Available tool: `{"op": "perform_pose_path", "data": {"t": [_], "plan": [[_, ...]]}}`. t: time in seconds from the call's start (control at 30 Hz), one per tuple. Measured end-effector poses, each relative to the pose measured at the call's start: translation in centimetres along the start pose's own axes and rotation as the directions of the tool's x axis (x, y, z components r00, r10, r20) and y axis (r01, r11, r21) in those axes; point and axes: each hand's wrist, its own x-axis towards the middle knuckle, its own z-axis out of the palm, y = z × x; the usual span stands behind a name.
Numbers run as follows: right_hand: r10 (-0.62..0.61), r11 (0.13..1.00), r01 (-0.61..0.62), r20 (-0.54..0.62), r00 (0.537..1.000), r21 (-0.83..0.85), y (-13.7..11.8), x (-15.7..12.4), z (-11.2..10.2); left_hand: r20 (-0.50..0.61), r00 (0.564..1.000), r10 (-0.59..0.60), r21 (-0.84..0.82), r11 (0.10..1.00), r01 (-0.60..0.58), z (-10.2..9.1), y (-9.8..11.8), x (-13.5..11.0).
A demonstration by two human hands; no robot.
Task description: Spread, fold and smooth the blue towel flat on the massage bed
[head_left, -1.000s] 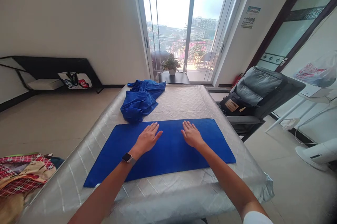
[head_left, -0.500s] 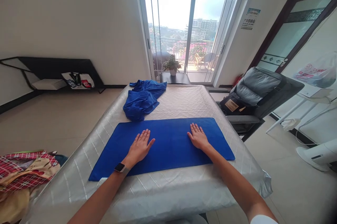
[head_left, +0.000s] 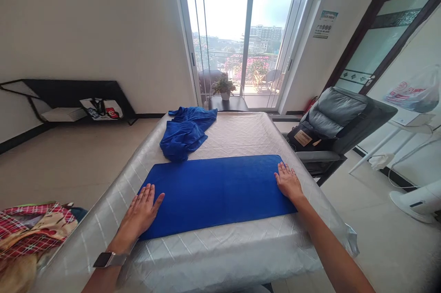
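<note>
A blue towel (head_left: pixel 213 194) lies spread flat and smooth across the near part of the table. My left hand (head_left: pixel 142 210) rests palm down on its left end, fingers stretched out, with a watch on the wrist. On the right end lies my right hand (head_left: pixel 288 180), also flat with fingers extended. Neither hand grips anything. Beyond the towel's far left edge sits a crumpled heap of blue cloth (head_left: pixel 186 132).
A silvery quilted cover drapes the table (head_left: pixel 237 134). To the right stands a grey recliner (head_left: pixel 339 118) with a dark bag (head_left: pixel 303 139) on it. Patterned fabrics (head_left: pixel 37 228) are piled at lower left. A potted plant (head_left: pixel 224 86) stands beyond the table's far end.
My hands have slid outward over the towel, the left one to its left end and the right one to its right end. The crumpled cloth has stayed in place.
</note>
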Motion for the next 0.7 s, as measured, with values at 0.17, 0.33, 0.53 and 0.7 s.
{"op": "perform_pose_path", "data": {"t": [0.17, 0.33, 0.53, 0.7], "plan": [[-0.364, 0.909, 0.373, -0.084, 0.928, 0.185, -11.0, -4.6, -1.5, 0.002, 0.950, 0.311, -0.150, 0.940, -0.307, -1.3, 12.3, 1.2], [-0.546, 0.796, 0.526, -0.020, 0.838, 0.299, -18.4, -7.3, -0.2, 0.003, 0.857, 0.515, -0.217, 0.837, -0.502, -1.0, 21.7, 0.3], [-0.449, 0.865, 0.421, 0.046, 0.893, 0.273, -13.7, -7.6, 0.6, 0.036, 0.905, 0.425, -0.157, 0.896, -0.415, 0.5, 16.7, -1.8], [-0.173, 0.976, 0.157, 0.095, 0.980, 0.150, -3.3, -7.7, 1.8, 0.007, 0.987, 0.158, -0.024, 0.987, -0.158, 1.4, 4.4, -5.0]]}}
